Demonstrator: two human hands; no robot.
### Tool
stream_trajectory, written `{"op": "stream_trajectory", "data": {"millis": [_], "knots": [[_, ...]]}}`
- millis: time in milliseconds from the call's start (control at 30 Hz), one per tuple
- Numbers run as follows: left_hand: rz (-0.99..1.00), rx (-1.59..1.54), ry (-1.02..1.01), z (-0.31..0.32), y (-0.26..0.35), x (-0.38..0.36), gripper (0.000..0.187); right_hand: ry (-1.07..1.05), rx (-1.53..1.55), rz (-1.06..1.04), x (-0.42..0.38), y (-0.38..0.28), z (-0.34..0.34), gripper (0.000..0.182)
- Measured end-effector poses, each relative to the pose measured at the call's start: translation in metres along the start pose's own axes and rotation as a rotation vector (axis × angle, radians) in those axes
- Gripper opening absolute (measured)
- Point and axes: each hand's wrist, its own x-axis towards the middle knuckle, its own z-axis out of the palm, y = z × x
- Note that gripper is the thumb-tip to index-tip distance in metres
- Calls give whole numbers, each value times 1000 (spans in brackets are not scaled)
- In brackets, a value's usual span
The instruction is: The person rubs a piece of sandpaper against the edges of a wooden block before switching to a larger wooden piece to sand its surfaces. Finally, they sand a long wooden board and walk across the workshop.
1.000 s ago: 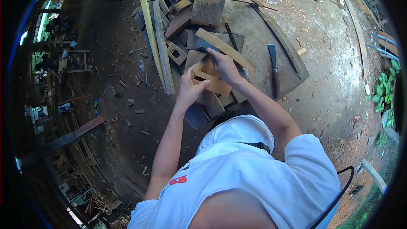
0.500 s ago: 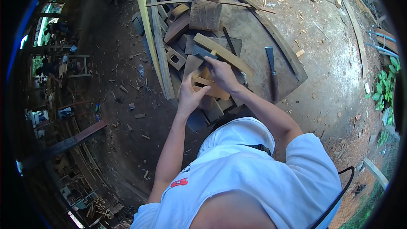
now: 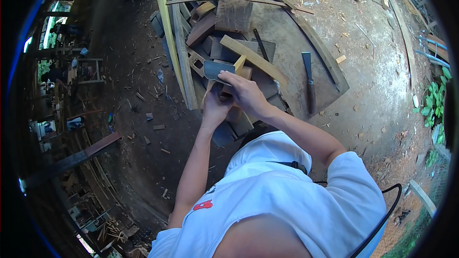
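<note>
And now your left hand [image 3: 216, 108] clasps the pale wooden piece [image 3: 240, 62] above the timber offcuts [image 3: 201, 29], your right hand [image 3: 245, 93] pinches gray sandpaper [image 3: 213, 69] (mid-sanding, it seems), and the next stroke likely wants even pressure.

- The right hand [image 3: 245, 96] has its fingertips on a flat, grey rectangular sheet [image 3: 219, 69].
- The left hand [image 3: 217, 109] grips a tan wooden piece [image 3: 240, 64], partly hidden.
- A straight, pale wooden bar [image 3: 258, 63] lies just beyond.
- A brown-handled, flat-bladed metal tool [image 3: 311, 93] lies rightward.
</note>
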Motion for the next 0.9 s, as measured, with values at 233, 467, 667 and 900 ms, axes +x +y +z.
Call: {"op": "stream_trajectory", "data": {"millis": [233, 467, 667, 900], "knots": [[89, -152, 61, 2, 7, -1, 63, 25, -193, 398, 31, 66, 2, 30], [17, -114, 37, -5, 11, -2, 61, 46, -30, 20, 2, 32, 1, 36], [143, -89, 94, 1, 8, -2, 58, 14, -99, 309, 21, 33, -2, 35], [65, -114, 43, -7, 2, 1, 58, 93, -63, 20, 5, 39, 10, 36]]}}
